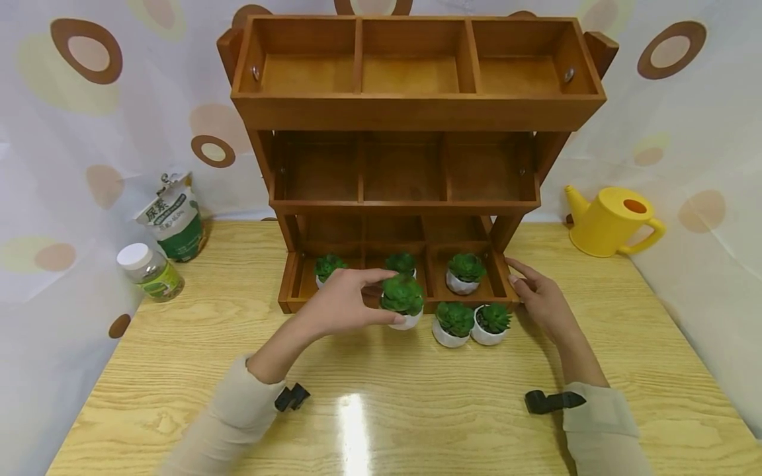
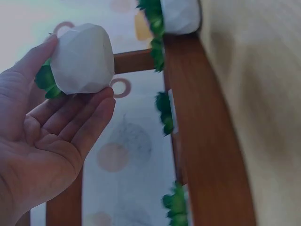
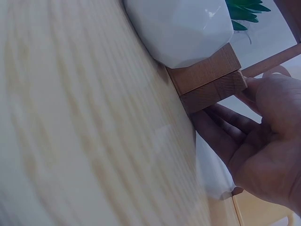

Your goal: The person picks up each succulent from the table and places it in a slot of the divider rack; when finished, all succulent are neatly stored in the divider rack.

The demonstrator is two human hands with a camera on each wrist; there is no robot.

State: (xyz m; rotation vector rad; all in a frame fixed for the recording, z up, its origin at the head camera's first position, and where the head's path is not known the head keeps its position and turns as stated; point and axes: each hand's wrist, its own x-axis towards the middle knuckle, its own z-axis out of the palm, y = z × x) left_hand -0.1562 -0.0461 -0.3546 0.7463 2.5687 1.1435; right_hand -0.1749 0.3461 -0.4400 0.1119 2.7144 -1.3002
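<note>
My left hand point(image 1: 342, 304) holds a potted succulent point(image 1: 403, 295) between thumb and fingers, in front of the lower tier of a brown wooden shelf point(image 1: 417, 114). Its white faceted pot point(image 2: 83, 59) shows large in the left wrist view, with the fingers beneath it. At the shelf's lower right end, my right hand point(image 1: 544, 304) touches the side panel; in the right wrist view its fingers point(image 3: 218, 129) lie against the wood. Three succulents, a left one point(image 1: 329, 266), a middle one point(image 1: 401, 263) and a right one point(image 1: 466, 272), sit in the bottom compartments.
Two more potted succulents, one point(image 1: 454, 324) beside the other point(image 1: 491, 324), stand on the table before the shelf. A yellow watering can point(image 1: 604, 221) is at the right. A white-lidded jar point(image 1: 151, 272) and a green-and-white pouch point(image 1: 175, 225) stand at the left.
</note>
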